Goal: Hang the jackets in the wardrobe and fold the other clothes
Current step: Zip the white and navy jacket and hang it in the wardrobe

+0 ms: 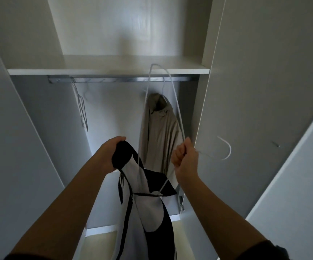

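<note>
Right hand (184, 160) pinching the thin white wire hanger (230, 148), left hand (108, 154) gripping the black-and-white jacket (148, 212) by its collar before the open white wardrobe (95, 71), I reckon I'm mid-threading: one beige hooded jacket (159, 132) already hangs on the metal rail (123, 79), this one's not up yet, no folding in sight.

No readable text on the jacket (148, 209) or wardrobe (95, 71)

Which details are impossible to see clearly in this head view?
- Black-and-white jacket hem: head view, cut off by the bottom edge.
- White hanger lower end: head view, hidden by that jacket's fabric.
- Count of empty hangers: head view, thin and blurred.
- Beige jacket hanger shoulders: head view, under its fabric.
</note>
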`<move>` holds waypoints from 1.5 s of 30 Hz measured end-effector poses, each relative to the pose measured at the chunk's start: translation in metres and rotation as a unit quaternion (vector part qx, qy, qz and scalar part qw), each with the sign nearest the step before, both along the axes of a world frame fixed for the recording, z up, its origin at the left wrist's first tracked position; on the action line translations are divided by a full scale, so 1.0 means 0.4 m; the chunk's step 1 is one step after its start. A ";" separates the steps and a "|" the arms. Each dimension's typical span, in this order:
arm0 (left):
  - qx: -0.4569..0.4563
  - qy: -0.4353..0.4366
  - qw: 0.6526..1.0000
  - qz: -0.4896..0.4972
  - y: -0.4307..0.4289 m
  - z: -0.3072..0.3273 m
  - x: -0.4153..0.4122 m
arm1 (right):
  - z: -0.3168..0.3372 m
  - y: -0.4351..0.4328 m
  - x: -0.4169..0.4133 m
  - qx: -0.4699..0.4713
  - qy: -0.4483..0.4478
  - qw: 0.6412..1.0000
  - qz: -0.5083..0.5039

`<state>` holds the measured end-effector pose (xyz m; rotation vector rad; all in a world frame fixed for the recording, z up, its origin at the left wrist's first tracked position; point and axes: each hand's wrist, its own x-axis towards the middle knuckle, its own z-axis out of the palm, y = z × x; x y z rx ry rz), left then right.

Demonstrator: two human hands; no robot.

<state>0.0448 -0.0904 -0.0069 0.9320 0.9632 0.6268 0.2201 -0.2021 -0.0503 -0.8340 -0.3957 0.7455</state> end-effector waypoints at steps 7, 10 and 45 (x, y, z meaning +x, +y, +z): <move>0.085 0.009 0.996 0.017 0.021 0.112 -0.046 | -0.096 -0.070 -0.029 -0.111 -0.066 0.989 0.076; 0.109 -0.005 0.994 0.024 0.036 0.137 -0.062 | -0.075 -0.080 -0.037 -0.136 -0.100 0.978 0.124; 0.533 0.201 0.818 -0.079 -0.028 -0.015 -0.004 | 0.210 -0.003 0.052 -0.346 -0.486 0.773 0.214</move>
